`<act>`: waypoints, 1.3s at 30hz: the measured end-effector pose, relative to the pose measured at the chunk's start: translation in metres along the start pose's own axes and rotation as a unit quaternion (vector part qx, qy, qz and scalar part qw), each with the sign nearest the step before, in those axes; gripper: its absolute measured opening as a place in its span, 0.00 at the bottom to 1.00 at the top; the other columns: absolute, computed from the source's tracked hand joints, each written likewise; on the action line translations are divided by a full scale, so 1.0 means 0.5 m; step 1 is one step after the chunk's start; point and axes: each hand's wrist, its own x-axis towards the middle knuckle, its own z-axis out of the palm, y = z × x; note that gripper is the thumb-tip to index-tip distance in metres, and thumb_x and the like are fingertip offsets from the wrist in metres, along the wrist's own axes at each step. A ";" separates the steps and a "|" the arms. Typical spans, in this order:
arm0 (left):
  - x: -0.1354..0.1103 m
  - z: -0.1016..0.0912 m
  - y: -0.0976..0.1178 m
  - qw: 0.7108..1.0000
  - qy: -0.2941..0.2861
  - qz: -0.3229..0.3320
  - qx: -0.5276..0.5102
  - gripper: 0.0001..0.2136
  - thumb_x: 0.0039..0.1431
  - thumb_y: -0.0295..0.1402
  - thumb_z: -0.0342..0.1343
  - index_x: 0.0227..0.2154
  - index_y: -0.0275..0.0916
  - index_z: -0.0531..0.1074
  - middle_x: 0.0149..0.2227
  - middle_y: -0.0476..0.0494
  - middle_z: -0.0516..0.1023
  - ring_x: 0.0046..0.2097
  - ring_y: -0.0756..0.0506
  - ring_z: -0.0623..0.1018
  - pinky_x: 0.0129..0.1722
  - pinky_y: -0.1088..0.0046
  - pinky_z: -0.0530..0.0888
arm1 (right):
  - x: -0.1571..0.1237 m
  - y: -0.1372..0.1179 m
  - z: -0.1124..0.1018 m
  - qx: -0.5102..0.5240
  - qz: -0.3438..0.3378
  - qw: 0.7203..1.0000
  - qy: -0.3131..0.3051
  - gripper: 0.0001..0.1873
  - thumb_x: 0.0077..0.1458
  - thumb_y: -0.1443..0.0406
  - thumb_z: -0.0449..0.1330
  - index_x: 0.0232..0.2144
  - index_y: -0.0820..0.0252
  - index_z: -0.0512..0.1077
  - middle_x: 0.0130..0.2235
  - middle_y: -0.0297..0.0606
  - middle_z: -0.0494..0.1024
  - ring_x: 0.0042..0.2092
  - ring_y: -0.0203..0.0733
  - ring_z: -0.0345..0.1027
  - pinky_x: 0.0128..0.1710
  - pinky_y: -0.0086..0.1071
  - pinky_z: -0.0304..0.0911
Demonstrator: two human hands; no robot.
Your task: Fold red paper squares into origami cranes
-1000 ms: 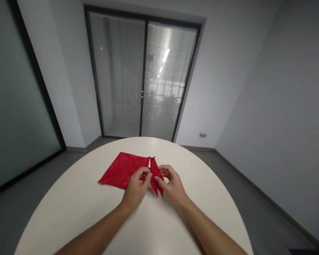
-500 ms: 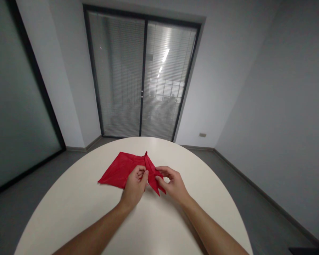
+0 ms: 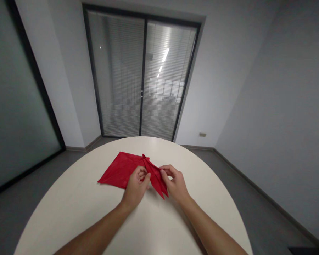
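Note:
A folded red paper piece (image 3: 157, 178), with narrow pointed ends, is held between my two hands above the table. My left hand (image 3: 137, 180) pinches its left edge, thumb and fingers closed together. On its right edge my right hand (image 3: 174, 180) pinches the paper between thumb and index finger. One small tip of the piece points up and away, and two longer points hang toward me. Behind my left hand lies a flatter, creased red paper sheet (image 3: 118, 169). The folded piece overlaps the sheet's right side; I cannot tell whether they are joined.
The round white table (image 3: 149, 226) fills the lower middle. Beyond its far edge stands a glazed door (image 3: 122, 81) with blinds in a dark frame. A wall socket (image 3: 202, 135) is low on the wall at right. Some dark object (image 3: 305, 250) shows at the bottom right corner.
My right hand has shifted slightly right, its thumb now higher on the edge. The folded paper has turned and spread wider, its lower points moving right and toward me. The flat sheet stays put.

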 end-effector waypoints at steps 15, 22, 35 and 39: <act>0.001 -0.001 -0.001 0.999 -0.002 -0.025 -0.030 0.16 0.54 0.41 0.62 0.36 0.42 0.61 0.30 0.52 0.75 0.26 0.51 0.75 0.25 0.78 0.70 | -0.001 0.001 0.022 0.146 0.047 0.988 0.011 0.16 0.59 0.50 0.60 0.39 0.55 0.71 0.31 0.34 0.76 0.30 0.39 0.68 0.30 0.30 0.65; 0.005 -0.001 -0.006 0.998 0.014 -0.001 -0.056 0.18 0.53 0.36 0.64 0.40 0.40 0.61 0.36 0.45 0.80 0.39 0.44 0.82 0.40 0.68 0.77 | -0.011 -0.002 0.033 0.135 0.029 0.989 -0.045 0.16 0.54 0.56 0.66 0.42 0.56 0.70 0.37 0.36 0.78 0.37 0.41 0.72 0.39 0.33 0.68; 0.010 -0.004 -0.017 0.998 0.060 0.009 -0.005 0.15 0.53 0.34 0.61 0.40 0.41 0.62 0.37 0.45 0.79 0.39 0.44 0.81 0.37 0.71 0.77 | 0.005 -0.001 0.015 0.026 -0.039 0.998 0.035 0.09 0.61 0.59 0.59 0.34 0.56 0.75 0.43 0.43 0.80 0.47 0.46 0.74 0.45 0.38 0.70; 0.016 -0.011 -0.027 0.997 0.067 -0.004 0.039 0.09 0.51 0.31 0.59 0.35 0.39 0.66 0.31 0.48 0.77 0.31 0.46 0.79 0.31 0.73 0.74 | -0.005 -0.008 0.013 -0.005 -0.054 0.998 0.016 0.07 0.62 0.63 0.58 0.37 0.56 0.76 0.42 0.42 0.82 0.46 0.46 0.75 0.50 0.42 0.69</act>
